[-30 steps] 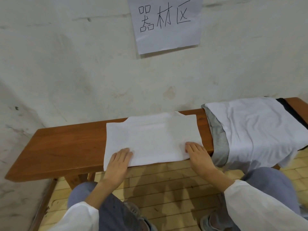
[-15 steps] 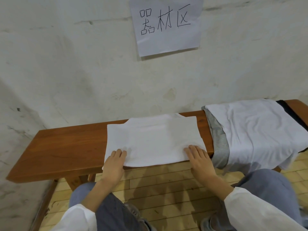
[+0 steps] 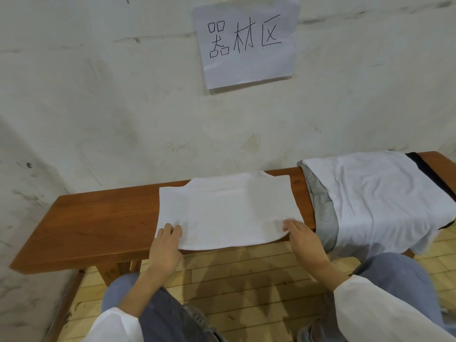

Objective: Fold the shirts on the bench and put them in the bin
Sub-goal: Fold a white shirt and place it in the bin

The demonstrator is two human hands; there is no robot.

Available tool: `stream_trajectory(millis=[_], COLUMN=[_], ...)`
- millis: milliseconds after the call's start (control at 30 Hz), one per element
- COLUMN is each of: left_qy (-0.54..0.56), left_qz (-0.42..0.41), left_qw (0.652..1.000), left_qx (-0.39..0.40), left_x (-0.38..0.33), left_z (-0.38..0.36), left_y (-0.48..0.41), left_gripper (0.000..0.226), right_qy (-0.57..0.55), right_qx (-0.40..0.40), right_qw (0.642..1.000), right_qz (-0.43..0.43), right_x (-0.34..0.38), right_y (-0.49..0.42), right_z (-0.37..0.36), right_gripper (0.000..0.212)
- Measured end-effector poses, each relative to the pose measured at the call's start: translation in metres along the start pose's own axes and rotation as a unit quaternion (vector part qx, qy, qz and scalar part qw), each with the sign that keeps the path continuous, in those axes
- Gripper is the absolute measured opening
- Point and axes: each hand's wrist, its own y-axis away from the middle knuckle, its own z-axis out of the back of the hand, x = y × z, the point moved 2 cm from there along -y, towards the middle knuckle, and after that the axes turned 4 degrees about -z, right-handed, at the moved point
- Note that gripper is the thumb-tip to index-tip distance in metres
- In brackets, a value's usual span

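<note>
A partly folded white shirt (image 3: 227, 211) lies flat on the wooden bench (image 3: 98, 218), its near edge hanging slightly over the bench front. My left hand (image 3: 166, 245) grips the shirt's near left corner with curled fingers. At the near right corner my right hand (image 3: 302, 240) holds the hem, fingers on top and thumb hidden beneath. A pile of unfolded shirts (image 3: 377, 198) covers the right end of the bench: a pale one on top, a grey one (image 3: 320, 211) and a black one under it. No bin is in view.
The bench stands against a white wall with a paper sign (image 3: 246, 38) taped above. A wall corner closes in at the left. Below the bench are the wooden floor (image 3: 246, 280) and my knees.
Both hands slid back from the top of the shirt to its near edge. My left fingers curled around the near left corner.
</note>
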Motion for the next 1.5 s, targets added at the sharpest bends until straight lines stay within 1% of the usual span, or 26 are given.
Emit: stream_trajectory(millis=[33,100,167,200,267,333,400,467,500,633,767,900,1033,1100,1133,1167,1200,1233,1267,1300,1333,1367,1400,1433,1500], left_qy=[0.012,0.041,0.077,0.096,0.146,0.214,0.268,0.28,0.275,0.262,0.253,0.239,0.259,0.27,0.279,0.284,0.273,0.236,0.175,0.109,0.052,0.015,0.002,0.005,0.019], left_qz=[0.014,0.04,0.053,0.054,0.047,0.031,-0.008,-0.052,-0.067,-0.103,-0.132,-0.129,-0.11,-0.105,-0.104,-0.103,-0.099,-0.091,-0.08,-0.069,-0.056,-0.048,-0.05,-0.057,-0.088], left_qw=[1.0,0.998,0.993,0.988,0.972,0.946,0.917,0.898,0.894,0.891,0.891,0.9,0.905,0.918,0.929,0.942,0.954,0.967,0.978,0.98,0.969,0.954,0.939,0.927,0.906], left_qx=[-0.002,-0.022,-0.072,-0.106,-0.177,-0.242,-0.295,-0.336,-0.348,-0.356,-0.353,-0.342,-0.318,-0.272,-0.222,-0.15,-0.07,0.004,0.078,0.155,0.234,0.297,0.339,0.37,0.414], left_x=[0.001,0.002,-0.001,-0.004,-0.012,-0.021,-0.03,-0.038,-0.04,-0.038,-0.036,-0.032,-0.031,-0.027,-0.026,-0.026,-0.027,-0.03,-0.031,-0.032,-0.032,-0.034,-0.035,-0.037,-0.043], left_z=[0.001,0.006,0.016,0.022,0.036,0.053,0.073,0.091,0.097,0.103,0.104,0.105,0.103,0.099,0.096,0.091,0.088,0.084,0.08,0.074,0.066,0.061,0.055,0.051,0.048], left_y=[-0.001,-0.003,-0.004,-0.004,-0.003,-0.001,0.005,0.012,0.014,0.024,0.035,0.04,0.039,0.034,0.031,0.026,0.021,0.017,0.014,0.011,0.009,0.01,0.011,0.014,0.02], left_gripper=[0.032,0.017,0.018,0.019,0.019,0.019,0.019,0.026,0.027,0.026,0.026,0.026,0.025,0.026,0.028,0.028,0.027,0.031,0.038,0.044,0.053,0.067,0.079,0.082,0.061], right_qy=[-0.02,-0.078,-0.145,-0.18,-0.235,-0.275,-0.312,-0.331,-0.333,-0.329,-0.322,-0.313,-0.315,-0.321,-0.311,-0.285,-0.245,-0.199,-0.152,-0.103,-0.054,-0.005,0.026,0.038,0.035], right_qx=[-0.001,-0.011,-0.051,-0.08,-0.133,-0.182,-0.225,-0.249,-0.256,-0.271,-0.285,-0.283,-0.287,-0.287,-0.275,-0.246,-0.194,-0.115,-0.014,0.092,0.183,0.252,0.297,0.322,0.342], right_qw=[1.0,0.994,0.98,0.97,0.952,0.933,0.912,0.9,0.898,0.897,0.897,0.9,0.899,0.9,0.909,0.926,0.95,0.973,0.988,0.99,0.982,0.968,0.954,0.946,0.939], right_qz=[-0.017,-0.078,-0.129,-0.14,-0.146,-0.147,-0.143,-0.135,-0.133,-0.118,-0.1,-0.107,-0.098,-0.07,-0.047,-0.021,0.001,0.013,0.015,0.007,-0.003,-0.007,-0.005,-0.002,0.0], right_x=[0.0,0.003,0.011,0.017,0.029,0.041,0.047,0.049,0.048,0.041,0.037,0.033,0.037,0.042,0.043,0.043,0.043,0.042,0.042,0.042,0.039,0.036,0.033,0.03,0.025], right_y=[-0.001,-0.002,-0.004,-0.006,-0.009,-0.013,-0.015,-0.013,-0.012,-0.003,0.005,0.003,0.002,0.004,0.005,0.004,0.002,-0.001,-0.003,-0.005,-0.005,-0.003,0.001,0.004,0.01], right_z=[0.003,0.011,0.02,0.025,0.037,0.052,0.067,0.079,0.082,0.092,0.096,0.096,0.097,0.097,0.096,0.094,0.092,0.088,0.082,0.075,0.067,0.06,0.052,0.047,0.039], right_gripper=[0.02,0.017,0.016,0.016,0.017,0.015,0.017,0.019,0.019,0.025,0.023,0.02,0.019,0.018,0.018,0.027,0.04,0.055,0.071,0.087,0.099,0.103,0.102,0.099,0.097])
